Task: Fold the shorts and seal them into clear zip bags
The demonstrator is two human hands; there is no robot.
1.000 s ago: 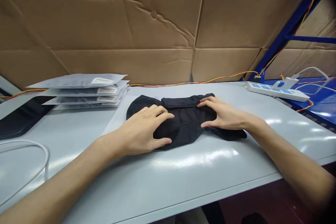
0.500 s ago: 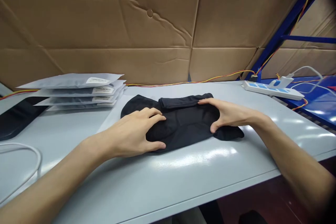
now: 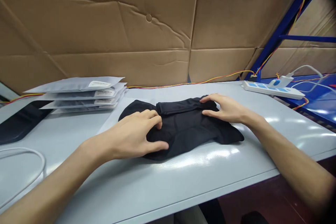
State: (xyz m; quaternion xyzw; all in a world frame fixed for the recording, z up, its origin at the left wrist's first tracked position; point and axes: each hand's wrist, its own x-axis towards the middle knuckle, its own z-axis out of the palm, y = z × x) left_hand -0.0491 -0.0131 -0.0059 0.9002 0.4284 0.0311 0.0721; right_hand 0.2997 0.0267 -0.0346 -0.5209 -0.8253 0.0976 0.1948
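Note:
A black cloth garment (image 3: 189, 129) lies spread on the table in front of me, its kind unclear. Along its far edge runs a thick folded band (image 3: 178, 106). My left hand (image 3: 136, 134) rests over the garment's left part, thumb and fingers apart, with dark cloth between them. At the band's right end, my right hand (image 3: 225, 108) has its fingers on the far side and its thumb on the near side, closed around the fold. Cloth under both palms is hidden. The garment's right corner sticks out below my right wrist.
Several pale packets with labels (image 3: 86, 84) are stacked at the back left, near a black flat object (image 3: 23, 120). A white cable (image 3: 39, 157) curves at left. A power strip (image 3: 273, 90) with plugs sits at the back right. Cardboard (image 3: 157, 31) walls the far side.
My right thumb has moved up from the garment's near edge to the folded band, narrowing its grip. The cloth's near edge now lies looser. My left hand has barely shifted.

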